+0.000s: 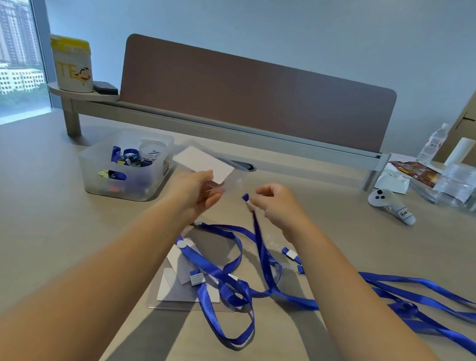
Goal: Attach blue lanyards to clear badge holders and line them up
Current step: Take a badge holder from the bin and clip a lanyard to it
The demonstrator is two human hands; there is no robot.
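Two hands raised above pale wooden counter (38, 219). Left hand (201, 190) grip holds clear plastic badge holder with white card (203, 161); right hand (275, 204) grip pinches clip end of blue ribbon lanyard (262, 249). Step, as judged: attaching. Next: clip into holder's slot, slot hard to see.

Pale wood surface (25, 203), brown divider panel (256, 95) along the far edge, plain wall (275, 18) behind, daylight through the window (6, 41) far left showing high-rises.
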